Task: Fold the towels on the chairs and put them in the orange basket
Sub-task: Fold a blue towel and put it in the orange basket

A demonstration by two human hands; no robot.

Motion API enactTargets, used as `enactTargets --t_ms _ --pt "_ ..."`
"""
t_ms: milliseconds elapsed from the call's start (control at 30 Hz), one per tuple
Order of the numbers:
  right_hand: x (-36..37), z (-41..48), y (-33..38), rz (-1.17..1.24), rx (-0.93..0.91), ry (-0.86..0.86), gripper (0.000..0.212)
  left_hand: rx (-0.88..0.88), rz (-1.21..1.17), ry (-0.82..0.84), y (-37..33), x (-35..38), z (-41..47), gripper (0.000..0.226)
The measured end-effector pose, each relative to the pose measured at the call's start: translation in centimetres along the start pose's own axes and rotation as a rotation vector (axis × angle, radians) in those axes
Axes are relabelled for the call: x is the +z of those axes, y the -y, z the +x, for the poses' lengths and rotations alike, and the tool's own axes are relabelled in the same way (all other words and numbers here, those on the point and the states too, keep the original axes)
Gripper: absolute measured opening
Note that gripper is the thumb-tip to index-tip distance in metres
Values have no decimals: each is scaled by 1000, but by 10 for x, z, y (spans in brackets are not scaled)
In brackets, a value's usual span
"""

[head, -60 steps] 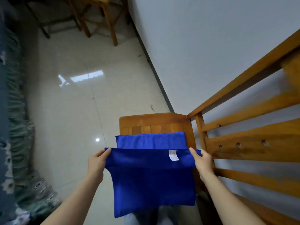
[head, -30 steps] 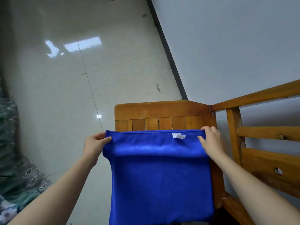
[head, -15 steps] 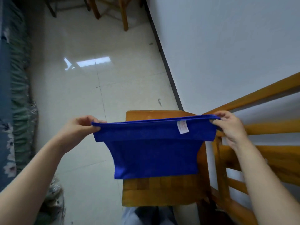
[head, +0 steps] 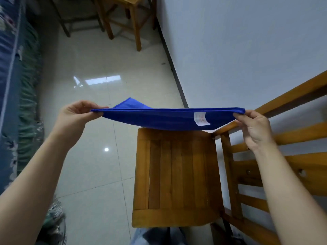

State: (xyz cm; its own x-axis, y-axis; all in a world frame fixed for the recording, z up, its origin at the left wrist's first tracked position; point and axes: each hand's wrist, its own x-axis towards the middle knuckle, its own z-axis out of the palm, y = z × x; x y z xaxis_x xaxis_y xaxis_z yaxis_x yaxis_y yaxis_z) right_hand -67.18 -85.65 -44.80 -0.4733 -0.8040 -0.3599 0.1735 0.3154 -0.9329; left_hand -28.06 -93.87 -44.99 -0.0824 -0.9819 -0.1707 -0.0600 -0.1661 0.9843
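A blue towel (head: 159,118) with a white label near its right end is stretched taut in the air above the far edge of a wooden chair seat (head: 177,174). My left hand (head: 76,115) pinches its left end, and my right hand (head: 254,128) pinches its right end. The cloth is lifted nearly level, so I see mostly its underside, with one corner poking up behind. The chair seat under it is bare. No orange basket is in view.
The chair's slatted wooden back (head: 283,156) rises on the right against a white wall (head: 247,50). Another wooden chair or stool (head: 127,18) stands at the far end of the shiny tiled floor (head: 97,103). Patterned bedding (head: 17,103) runs along the left.
The towel was folded over on the chair seat, then lifted off it. It now hangs stretched higher and flatter between my hands, which have moved further apart.
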Motion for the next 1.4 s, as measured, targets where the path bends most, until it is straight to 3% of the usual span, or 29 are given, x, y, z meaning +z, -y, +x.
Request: enactTargets --t_ms 167,233,300,367,467,633,700,767,833,900,933,1067,1200,1400 --pt "13 10 6 -74 -59 -58 13 46 -67 -61 -2 6 15 51" --pt "15 14 10 -49 -52 -21 9 19 -148 -43 -3 8 20 50" --pt "14 19 16 15 -55 11 22 8 -221 -17 -6 9 25 49" --pt "13 21 21 93 -84 25 6 12 -279 10 -11 9 27 49" --pt "11 16 26 200 -102 48 17 13 -342 49 -18 10 23 50" --pt "1 -19 17 108 -149 34 21 -63 -396 118 -4 3 -6 55" --pt "-10 -39 -5 -2 -112 -34 25 -152 -412 86 16 1 -28 43" --pt "-19 -57 -40 -81 -23 -78 25 -251 -389 58 42 1 -56 7" --pt "-26 -70 -78 -130 100 -127 23 -390 -351 8 74 3 -81 9" --pt "-32 -80 -117 -153 252 -162 22 -536 -280 -77 113 2 -101 44" --pt "-34 -85 -138 -169 327 -173 20 -603 -252 -92 127 4 -111 49" --pt "-45 -100 -197 -248 570 -180 9 -830 -52 -53 175 8 -139 21" --pt "-47 -94 -212 -266 618 -203 7 -864 -11 -56 186 13 -139 18" --pt "-35 -63 -202 -264 526 -221 9 -781 -36 -48 183 11 -111 15"
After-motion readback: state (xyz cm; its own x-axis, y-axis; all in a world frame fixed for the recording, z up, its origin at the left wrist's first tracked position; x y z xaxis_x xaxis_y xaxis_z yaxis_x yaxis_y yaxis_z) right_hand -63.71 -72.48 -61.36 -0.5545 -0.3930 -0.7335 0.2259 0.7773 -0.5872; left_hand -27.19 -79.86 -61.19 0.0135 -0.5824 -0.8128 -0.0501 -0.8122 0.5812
